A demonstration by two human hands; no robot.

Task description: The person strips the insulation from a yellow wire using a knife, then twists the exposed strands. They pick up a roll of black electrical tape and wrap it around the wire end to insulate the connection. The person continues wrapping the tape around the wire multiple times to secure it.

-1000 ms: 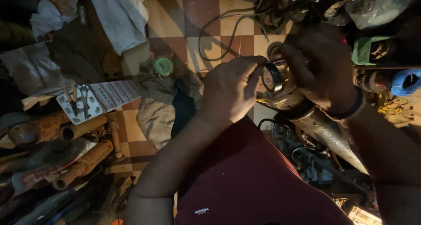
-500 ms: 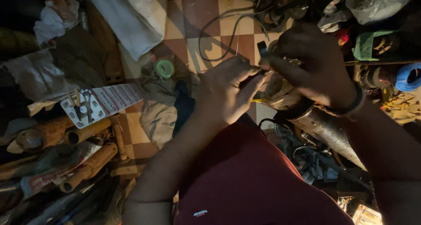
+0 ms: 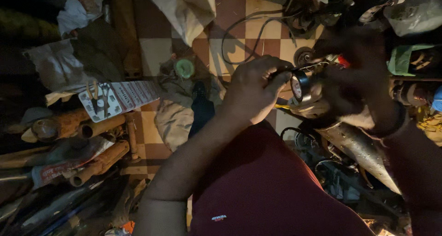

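Fingers of the left hand (image 3: 255, 91) pinch a roll of black tape (image 3: 300, 85), thumb on the near edge, fingertips curled over the far side, the roll standing on edge with its pale core facing the camera. Right hand (image 3: 354, 86) sits just beside it on the right, dark and blurred; its grip is closed around something against the tape, but what it clamps I cannot tell. Thin wire (image 3: 317, 65) runs off the roll's far side toward that hand. Near and right, a grey metal cone (image 3: 363, 148) with small holes lies under the right wrist. Red shirt (image 3: 262, 185) fills the near middle. Out left on the checkered floor (image 3: 156, 52): a card of small pliers (image 3: 115, 98), rusty pipes (image 3: 96, 157), a crumpled cloth (image 3: 175, 121) and a green cap (image 3: 184, 68). Black cable (image 3: 248, 31) loops at the far side.
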